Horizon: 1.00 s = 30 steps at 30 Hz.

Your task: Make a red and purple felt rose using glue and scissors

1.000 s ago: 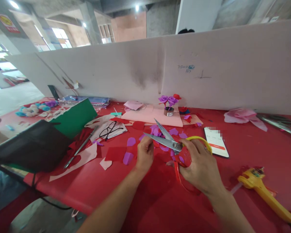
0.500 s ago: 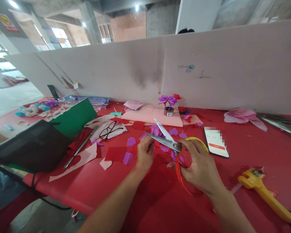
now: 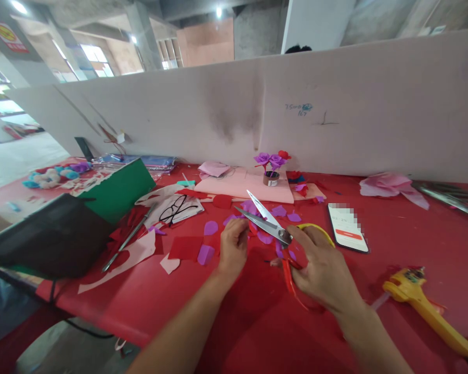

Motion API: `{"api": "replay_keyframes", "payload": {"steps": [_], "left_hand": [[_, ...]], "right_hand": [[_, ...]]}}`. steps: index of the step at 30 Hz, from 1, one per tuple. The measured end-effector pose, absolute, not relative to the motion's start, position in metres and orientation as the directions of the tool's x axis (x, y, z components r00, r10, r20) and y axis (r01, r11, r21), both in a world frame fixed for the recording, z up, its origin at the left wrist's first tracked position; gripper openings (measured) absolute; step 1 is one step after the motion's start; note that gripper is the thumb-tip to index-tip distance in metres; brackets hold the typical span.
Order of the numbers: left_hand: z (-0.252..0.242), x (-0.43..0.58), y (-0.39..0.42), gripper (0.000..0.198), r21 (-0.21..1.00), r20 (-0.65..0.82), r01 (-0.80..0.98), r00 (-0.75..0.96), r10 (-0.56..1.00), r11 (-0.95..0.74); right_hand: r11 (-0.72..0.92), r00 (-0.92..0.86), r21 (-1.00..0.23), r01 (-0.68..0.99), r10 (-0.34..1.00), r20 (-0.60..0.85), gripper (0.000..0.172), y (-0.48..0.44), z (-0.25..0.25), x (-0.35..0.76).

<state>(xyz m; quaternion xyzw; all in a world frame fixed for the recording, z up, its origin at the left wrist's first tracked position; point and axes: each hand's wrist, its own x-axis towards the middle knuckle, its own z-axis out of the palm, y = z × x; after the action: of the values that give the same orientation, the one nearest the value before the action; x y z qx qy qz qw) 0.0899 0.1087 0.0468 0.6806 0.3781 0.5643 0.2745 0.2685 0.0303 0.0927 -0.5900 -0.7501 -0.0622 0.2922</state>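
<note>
My right hand grips a pair of scissors by its red and yellow handles, the two metal blades apart and pointing up and left. Just left of the blades is my left hand, its fingers closed in a pinch; whatever they hold is hidden. Purple petal-shaped pieces lie scattered behind and below the scissors. Beside my left hand are a red rectangular piece, a purple rounded piece and another purple piece.
A phone and a yellow glue gun lie to the right. Purple and red flowers stand in a tape roll at the back. Eyeglasses, a metal rod and a green board are on the left.
The scissors have shifted very slightly, and their blades remain apart. My left hand stays pinched in nearly the same place.
</note>
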Motion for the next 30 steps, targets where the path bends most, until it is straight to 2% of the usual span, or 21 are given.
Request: {"api": "replay_keyframes", "payload": {"steps": [5,16,22,26,30], "left_hand": [[0.0443,0.0899,0.1091,0.019,0.804,0.558,0.197,0.081,0.826,-0.562],[0.0474,0.0884,0.1089,0.018,0.839,0.522,0.146,0.061,0.851,-0.525],[0.0532,0.0892,0.1074,0.021,0.824,0.543,0.169,0.042,0.839,-0.541],[0.0525,0.0898,0.1088,0.02,0.842,0.513,0.186,0.018,0.858,-0.507],[0.0444,0.0917,0.1121,0.016,0.892,0.449,0.069,-0.013,0.894,-0.447]], "right_hand": [[0.31,-0.162,-0.201,0.929,0.831,0.533,0.041,0.0299,0.0927,0.2692],[0.304,-0.15,-0.224,0.926,0.841,0.519,0.042,0.0308,0.0939,0.2661],[0.388,-0.153,-0.362,0.848,0.832,0.534,0.024,0.0274,0.0953,0.2646],[0.35,-0.09,-0.4,0.847,0.836,0.541,0.031,0.0238,0.0985,0.264],[0.181,0.125,-0.505,0.844,0.849,0.513,0.039,0.0274,0.0973,0.2704]]}}
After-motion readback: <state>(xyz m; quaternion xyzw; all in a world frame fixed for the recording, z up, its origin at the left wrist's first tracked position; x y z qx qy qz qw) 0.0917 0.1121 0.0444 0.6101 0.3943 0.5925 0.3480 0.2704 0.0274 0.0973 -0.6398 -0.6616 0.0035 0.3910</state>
